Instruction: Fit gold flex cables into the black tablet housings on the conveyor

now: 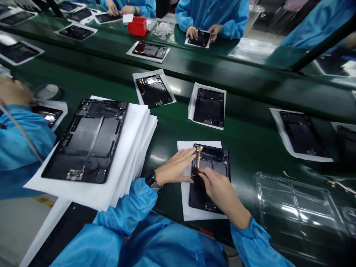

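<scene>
A black tablet back housing (210, 193) lies on a white paper sheet (185, 207) in front of me. An orange flex cable (199, 157) runs down its upper left part. My left hand (176, 167), a watch on its wrist, is open, its outstretched fingertips resting at the housing's left edge near the cable. My right hand (219, 187) is closed in a pinch at the cable's lower end; the fingers partly hide that end. Left of my hands, another tablet housing (89, 141) tops a stack of white sheets (130, 163).
More housings on paper, such as one tablet housing (209, 107), lie across the green bench (167, 129). A clear plastic tray (294, 215) sits at right. A co-worker's sleeve (25, 137) is close at left. Across the bench stand a red bin (137, 26) and other workers' hands (203, 34).
</scene>
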{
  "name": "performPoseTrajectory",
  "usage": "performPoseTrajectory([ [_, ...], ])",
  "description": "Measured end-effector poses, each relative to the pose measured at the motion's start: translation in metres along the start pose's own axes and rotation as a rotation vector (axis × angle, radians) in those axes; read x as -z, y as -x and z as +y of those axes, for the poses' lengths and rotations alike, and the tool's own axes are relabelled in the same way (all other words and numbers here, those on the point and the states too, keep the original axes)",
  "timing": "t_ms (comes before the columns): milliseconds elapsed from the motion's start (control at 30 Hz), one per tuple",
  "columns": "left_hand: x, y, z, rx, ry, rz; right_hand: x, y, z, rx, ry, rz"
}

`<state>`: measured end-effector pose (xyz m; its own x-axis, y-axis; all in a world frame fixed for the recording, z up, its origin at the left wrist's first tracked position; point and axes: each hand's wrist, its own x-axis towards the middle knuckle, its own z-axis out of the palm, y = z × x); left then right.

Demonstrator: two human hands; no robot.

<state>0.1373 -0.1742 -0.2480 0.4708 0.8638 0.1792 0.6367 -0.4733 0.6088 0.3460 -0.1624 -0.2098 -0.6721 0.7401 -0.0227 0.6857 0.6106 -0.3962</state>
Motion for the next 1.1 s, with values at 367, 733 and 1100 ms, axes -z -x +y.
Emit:
performPoseTrajectory([
  [367, 0.006, -0.003, 0.005, 0.013, 0.000, -0.006, -0.010, 0.005, 0.001, 0.080, 0.011, 0.082],
  [733, 0.000, -0.001, 0.001, 0.007, 0.001, 0.012, 0.002, -0.011, -0.013, 0.022, 0.233, -0.088],
  [1100, -0.004, 0.000, 0.000, 0.002, -0.035, 0.013, -0.006, -0.010, -0.014, -0.020, 0.271, -0.085],
])
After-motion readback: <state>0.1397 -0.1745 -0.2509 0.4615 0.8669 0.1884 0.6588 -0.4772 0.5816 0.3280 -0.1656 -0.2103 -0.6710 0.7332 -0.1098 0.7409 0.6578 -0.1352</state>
